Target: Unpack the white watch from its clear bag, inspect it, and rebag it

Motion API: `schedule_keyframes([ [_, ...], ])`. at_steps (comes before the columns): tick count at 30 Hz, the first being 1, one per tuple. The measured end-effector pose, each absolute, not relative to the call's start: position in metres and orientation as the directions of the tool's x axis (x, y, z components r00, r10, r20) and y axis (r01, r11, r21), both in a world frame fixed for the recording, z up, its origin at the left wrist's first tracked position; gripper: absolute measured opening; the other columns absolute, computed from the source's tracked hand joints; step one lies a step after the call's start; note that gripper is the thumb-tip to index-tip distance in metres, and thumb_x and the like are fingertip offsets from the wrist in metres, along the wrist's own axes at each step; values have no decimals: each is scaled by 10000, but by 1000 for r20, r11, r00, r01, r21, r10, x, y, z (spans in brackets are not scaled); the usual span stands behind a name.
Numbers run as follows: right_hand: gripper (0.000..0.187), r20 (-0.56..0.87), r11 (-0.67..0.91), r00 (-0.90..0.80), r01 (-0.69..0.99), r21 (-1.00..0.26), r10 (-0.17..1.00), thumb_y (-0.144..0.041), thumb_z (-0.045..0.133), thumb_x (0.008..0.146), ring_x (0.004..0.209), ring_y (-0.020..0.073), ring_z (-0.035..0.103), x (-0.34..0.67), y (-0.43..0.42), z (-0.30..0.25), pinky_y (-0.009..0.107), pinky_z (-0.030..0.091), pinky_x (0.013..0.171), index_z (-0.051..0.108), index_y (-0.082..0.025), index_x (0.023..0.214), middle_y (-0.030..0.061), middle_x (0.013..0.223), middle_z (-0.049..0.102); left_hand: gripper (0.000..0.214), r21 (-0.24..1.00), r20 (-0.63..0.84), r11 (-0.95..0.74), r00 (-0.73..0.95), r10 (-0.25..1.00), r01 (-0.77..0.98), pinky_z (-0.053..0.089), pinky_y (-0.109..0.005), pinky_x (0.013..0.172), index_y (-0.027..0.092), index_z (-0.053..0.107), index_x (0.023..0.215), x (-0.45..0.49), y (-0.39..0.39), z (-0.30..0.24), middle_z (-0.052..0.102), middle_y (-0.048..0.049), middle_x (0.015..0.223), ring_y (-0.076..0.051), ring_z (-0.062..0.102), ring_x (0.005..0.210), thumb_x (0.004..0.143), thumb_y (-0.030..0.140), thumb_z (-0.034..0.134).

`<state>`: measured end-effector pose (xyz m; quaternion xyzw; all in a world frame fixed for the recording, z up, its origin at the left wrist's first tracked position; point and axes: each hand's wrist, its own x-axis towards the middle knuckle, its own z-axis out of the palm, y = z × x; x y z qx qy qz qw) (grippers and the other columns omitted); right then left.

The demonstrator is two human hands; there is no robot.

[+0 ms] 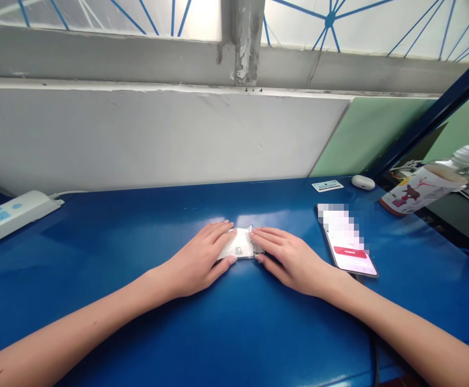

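Observation:
A small white packet in clear wrapping lies flat on the blue table, right in front of me. My left hand rests palm down on its left end, fingers stretched out over it and thumb along its near edge. My right hand lies flat against the packet's right end, fingers straight and touching the wrapping. Neither hand lifts it; both press it to the table.
A phone with a lit screen lies just right of my right hand. Beyond it are a small white card, a white earbud case and a tilted drink bottle. A white power strip sits far left. A wall stands behind.

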<state>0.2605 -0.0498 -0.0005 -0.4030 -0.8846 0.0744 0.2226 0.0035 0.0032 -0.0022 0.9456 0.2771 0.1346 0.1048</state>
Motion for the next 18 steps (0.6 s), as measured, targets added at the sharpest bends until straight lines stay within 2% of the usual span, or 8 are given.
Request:
schedule_keyframes([
  [5, 411, 308, 639, -561, 700, -319, 769, -246, 443, 992, 1292, 310, 537, 260, -51, -1, 517, 482, 1054, 522, -162, 1387, 162, 1383, 591, 460, 269, 190, -823, 810, 555, 501, 391, -525, 1117, 141, 452, 1417, 4, 3, -3, 476, -182, 1472, -335, 413, 1388, 1016, 365, 435],
  [12, 416, 278, 631, -566, 689, -356, 776, -234, 413, 1006, 1365, 313, 457, 258, -52, -2, 522, 443, 1096, 505, -136, 1399, 186, 1420, 546, 501, 233, 169, -836, 826, 539, 497, 368, -529, 1129, 92, 418, 1440, 4, 3, -1, 453, -213, 1490, -341, 400, 1399, 1024, 371, 410],
  [18, 415, 281, 630, -564, 688, -362, 777, -245, 376, 1023, 1345, 317, 488, 256, -52, -4, 523, 449, 1095, 510, -101, 1389, 202, 1425, 545, 560, 201, 150, -847, 839, 522, 491, 334, -501, 1154, 100, 334, 1504, 4, 3, -2, 394, -201, 1537, -332, 353, 1435, 1026, 383, 408],
])
